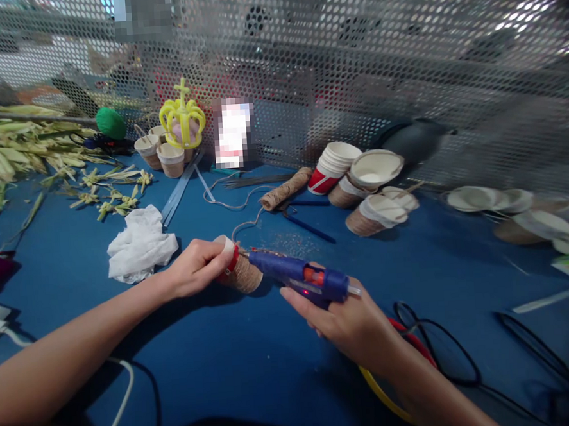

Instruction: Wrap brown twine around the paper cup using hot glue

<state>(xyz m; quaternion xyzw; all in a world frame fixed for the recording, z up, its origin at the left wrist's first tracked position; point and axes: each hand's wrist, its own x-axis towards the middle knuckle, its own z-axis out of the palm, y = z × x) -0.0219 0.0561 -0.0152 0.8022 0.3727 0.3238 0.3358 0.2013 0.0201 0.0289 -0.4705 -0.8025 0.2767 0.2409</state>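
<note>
My left hand [198, 266] is closed around a paper cup [244, 276] that lies tilted, its lower part wound with brown twine and a red band showing near the rim. In my right hand [342, 319] is a blue hot glue gun [288, 270] with a clear glue stick poking out of its back and a small red light lit. The gun's nozzle points left and meets or nearly meets the cup's side. From the cup a strand of twine [247, 225] runs back to a twine roll [287, 188].
Twine-wrapped cups [374, 217] and a red-and-white cup stack [332, 168] stand back right. Crumpled white cloth [142, 244] lies left, near glue sticks [179, 190]. Dried husks [10, 146], a yellow crown [182, 119] and a phone [233, 132] sit behind. Cables [447, 344] curl at right, before a perforated metal screen [352, 61].
</note>
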